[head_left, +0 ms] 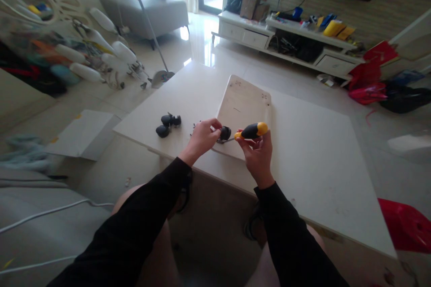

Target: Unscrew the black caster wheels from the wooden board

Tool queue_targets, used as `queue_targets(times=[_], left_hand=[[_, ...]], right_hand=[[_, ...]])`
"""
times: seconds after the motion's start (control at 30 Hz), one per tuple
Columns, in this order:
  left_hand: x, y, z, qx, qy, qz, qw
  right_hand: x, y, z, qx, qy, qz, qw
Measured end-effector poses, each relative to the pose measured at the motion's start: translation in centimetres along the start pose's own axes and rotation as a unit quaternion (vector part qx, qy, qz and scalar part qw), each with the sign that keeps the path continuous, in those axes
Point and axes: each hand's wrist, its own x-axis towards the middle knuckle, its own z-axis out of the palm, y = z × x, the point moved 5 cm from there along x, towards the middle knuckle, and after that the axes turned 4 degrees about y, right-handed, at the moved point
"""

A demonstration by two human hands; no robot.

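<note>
My right hand (258,154) grips a screwdriver (252,131) with a black and yellow handle, held nearly level. Its shaft points left, toward the base of a black caster wheel (225,133). My left hand (205,136) has its fingers closed on that caster, at the near left corner of a pale board (242,103). Groups of small holes show at the board's two far corners. Several more black caster wheels (167,121) lie on the table to the left. Small dark screws (194,128) are scattered beside my left hand, partly hidden by it.
The white table (313,157) extends to both sides of the board. On the floor at left are a white box (84,134) and a long-handled dustpan (161,78). A low TV cabinet (249,36) stands beyond, and a red plastic stool or bag (406,226) sits by the right edge.
</note>
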Motion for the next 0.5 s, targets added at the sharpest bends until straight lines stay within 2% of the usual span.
queue_targets(times=[0.17, 0.23, 0.4, 0.5], left_hand=[[-0.1, 0.7, -0.4, -0.008, 0.005, 0.011, 1.0], [-0.2, 1.3, -0.3, -0.024, -0.013, 0.028, 0.999], [-0.4, 1.8, 1.1, -0.112, -0.147, 0.063, 0.981], [-0.4, 1.4, 1.8, -0.113, -0.212, 0.084, 0.967]], right_hand=[[-0.1, 0.0, 0.5, -0.017, -0.045, -0.001, 0.999], [0.0, 0.1, 0.7, -0.029, -0.058, -0.006, 0.998], [0.3, 0.4, 1.1, -0.075, -0.077, -0.04, 0.993], [0.4, 0.4, 1.2, -0.069, -0.085, -0.047, 0.993]])
